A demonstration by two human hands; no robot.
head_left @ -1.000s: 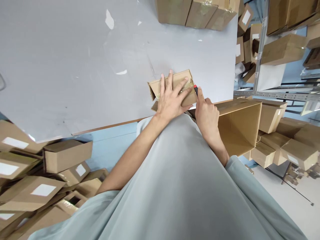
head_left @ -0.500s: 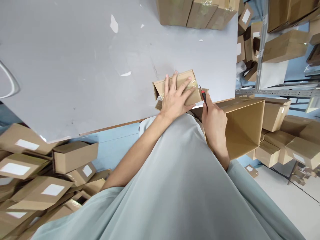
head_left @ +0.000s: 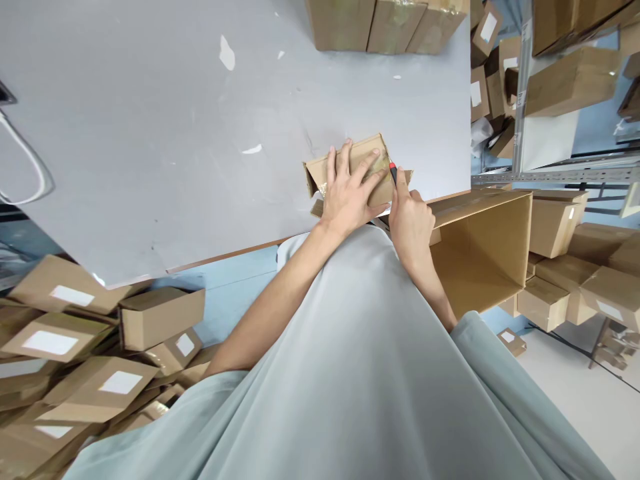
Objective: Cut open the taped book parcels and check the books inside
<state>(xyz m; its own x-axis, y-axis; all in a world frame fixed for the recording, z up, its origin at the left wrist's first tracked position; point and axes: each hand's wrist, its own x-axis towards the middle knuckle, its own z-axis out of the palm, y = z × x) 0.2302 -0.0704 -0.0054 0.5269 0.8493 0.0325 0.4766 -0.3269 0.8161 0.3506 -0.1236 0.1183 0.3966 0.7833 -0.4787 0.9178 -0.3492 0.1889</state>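
A small cardboard box (head_left: 367, 144) lies near the front edge of the grey table (head_left: 200, 167), with flaps standing out at its left and right ends and clear tape on it. My left hand (head_left: 349, 190) is spread flat on top of the box, fingers apart. In my right hand (head_left: 411, 223) is a slim red-and-black knife (head_left: 393, 172), gripped with the index finger stretched along its handle. Its tip is at the taped right end of the box. The thin blade barely shows.
Several taped boxes (head_left: 385, 27) stand at the table's back. A large open carton (head_left: 480, 247) is right of my right hand. Boxes (head_left: 100, 387) pile up at lower left, and a metal shelf (head_left: 550, 175) with more boxes stands at right. A white cable (head_left: 35, 160) lies at left.
My right hand has moved left and up, bringing the knife's tip to the box's right end. My left hand stays spread on the box. The view has shifted slightly.
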